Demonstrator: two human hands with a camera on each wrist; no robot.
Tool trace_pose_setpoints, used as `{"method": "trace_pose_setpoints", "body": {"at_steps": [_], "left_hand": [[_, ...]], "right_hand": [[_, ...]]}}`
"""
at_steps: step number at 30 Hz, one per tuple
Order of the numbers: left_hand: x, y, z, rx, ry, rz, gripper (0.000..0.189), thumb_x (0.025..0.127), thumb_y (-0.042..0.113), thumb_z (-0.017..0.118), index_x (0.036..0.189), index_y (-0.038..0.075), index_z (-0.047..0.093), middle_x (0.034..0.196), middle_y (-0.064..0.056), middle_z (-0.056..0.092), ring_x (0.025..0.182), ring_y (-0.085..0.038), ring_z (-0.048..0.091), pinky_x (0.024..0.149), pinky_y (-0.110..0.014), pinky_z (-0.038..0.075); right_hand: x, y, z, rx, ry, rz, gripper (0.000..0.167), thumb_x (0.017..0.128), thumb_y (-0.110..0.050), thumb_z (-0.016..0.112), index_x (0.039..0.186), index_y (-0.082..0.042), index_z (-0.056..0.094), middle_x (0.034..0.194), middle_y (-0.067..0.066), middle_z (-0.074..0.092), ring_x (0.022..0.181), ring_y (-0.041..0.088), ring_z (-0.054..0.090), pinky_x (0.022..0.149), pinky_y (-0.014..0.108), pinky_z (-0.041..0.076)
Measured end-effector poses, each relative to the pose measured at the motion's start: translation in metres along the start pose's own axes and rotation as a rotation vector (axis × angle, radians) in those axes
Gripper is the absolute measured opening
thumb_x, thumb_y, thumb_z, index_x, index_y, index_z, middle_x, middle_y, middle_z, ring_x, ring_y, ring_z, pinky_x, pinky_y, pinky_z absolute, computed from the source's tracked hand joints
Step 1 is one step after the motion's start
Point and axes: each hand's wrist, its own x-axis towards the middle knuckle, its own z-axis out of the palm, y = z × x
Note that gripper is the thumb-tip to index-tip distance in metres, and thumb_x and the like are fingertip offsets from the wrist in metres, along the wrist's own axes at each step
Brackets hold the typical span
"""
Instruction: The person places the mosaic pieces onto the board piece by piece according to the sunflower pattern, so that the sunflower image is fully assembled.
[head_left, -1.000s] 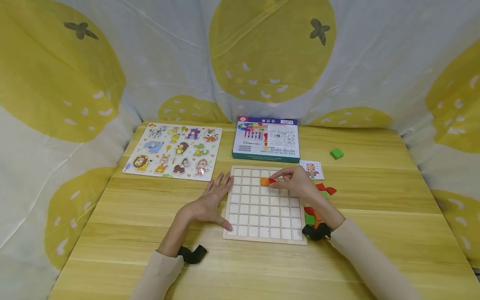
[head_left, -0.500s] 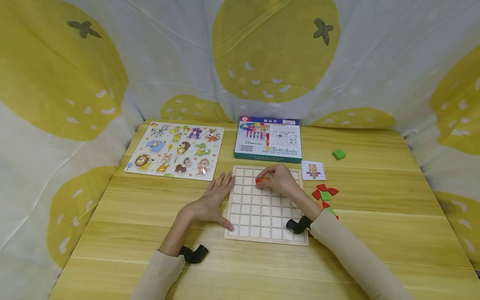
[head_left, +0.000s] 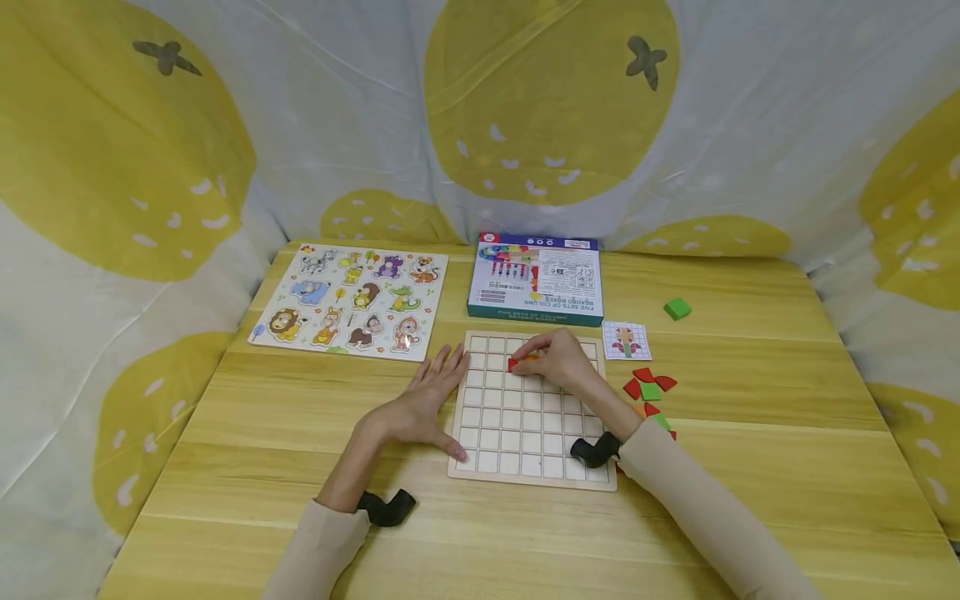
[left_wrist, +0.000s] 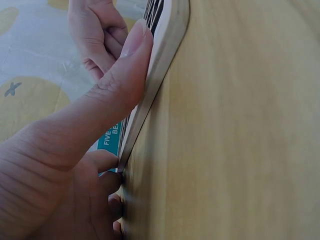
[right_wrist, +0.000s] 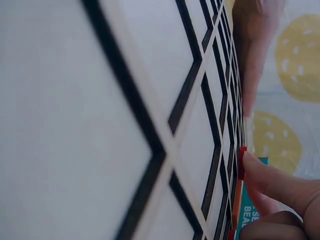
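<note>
A wooden grid board (head_left: 501,421) lies flat on the table. My left hand (head_left: 420,410) rests along the board's left edge with fingers spread, its thumb by the near left corner. My right hand (head_left: 562,360) pinches a small red tile (head_left: 513,365) at a far-row cell, just left of an orange tile (right_wrist: 237,200) on the board. That hand partly covers the orange tile in the head view. In the right wrist view, the thumb presses against the red tile (right_wrist: 242,162), and another bit of red (right_wrist: 231,235) shows beyond the orange one.
Red, green and orange tiles (head_left: 650,392) lie loose right of the board, partly under the right forearm. A printed pattern card (head_left: 627,341) and a green block (head_left: 677,308) are behind them. A flat box (head_left: 535,283) and an animal puzzle (head_left: 348,302) stand farther back.
My right hand has moved left past the orange tile, from its right side to its left, and now holds a red tile there. My left hand has stayed on the board's edge.
</note>
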Motion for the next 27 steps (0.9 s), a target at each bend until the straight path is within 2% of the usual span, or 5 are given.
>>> {"method": "trace_pose_setpoints", "body": {"at_steps": [6,13,19,27], "left_hand": [[0.0002,-0.0009,0.0003,0.003,-0.003,-0.008,0.149,0.063,0.051,0.096,0.166,0.004,-0.001,0.174,-0.013,-0.015,0.161,-0.036,-0.017,0.131,-0.060,-0.006],[0.0003,-0.0010,0.0001,0.004,-0.006,-0.010,0.149,0.064,0.051,0.096,0.166,0.004,-0.001,0.174,-0.013,-0.015,0.161,-0.036,-0.017,0.131,-0.060,-0.006],[0.0008,-0.0005,0.0003,0.001,-0.009,-0.013,0.148,0.064,0.051,0.096,0.166,0.005,-0.001,0.175,-0.012,-0.014,0.161,-0.036,-0.017,0.131,-0.059,-0.006],[0.0009,0.0001,0.0003,0.010,-0.003,-0.007,0.149,0.063,0.052,0.096,0.166,0.005,-0.001,0.175,-0.012,-0.015,0.161,-0.037,-0.017,0.131,-0.060,-0.005]], "right_hand": [[0.0024,0.0007,0.0009,-0.015,0.015,-0.006,0.007,0.084,-0.014,0.087,0.086,-0.009,0.082,0.066,-0.001,0.059,0.056,0.012,0.030,0.051,0.023,0.021],[0.0044,-0.0021,0.0006,0.012,-0.027,-0.007,0.019,0.084,-0.014,0.087,0.101,-0.012,0.082,0.051,-0.005,0.037,0.048,0.012,0.028,0.047,0.023,0.022],[0.0058,-0.0034,0.0008,0.020,-0.066,-0.025,0.022,0.083,-0.011,0.087,0.105,-0.008,0.082,0.052,-0.005,0.037,0.049,0.010,0.028,0.048,0.022,0.021],[0.0082,-0.0001,0.0001,0.016,-0.045,0.001,0.016,0.083,-0.011,0.087,0.098,-0.011,0.083,0.051,-0.005,0.041,0.049,0.011,0.028,0.049,0.023,0.024]]}}
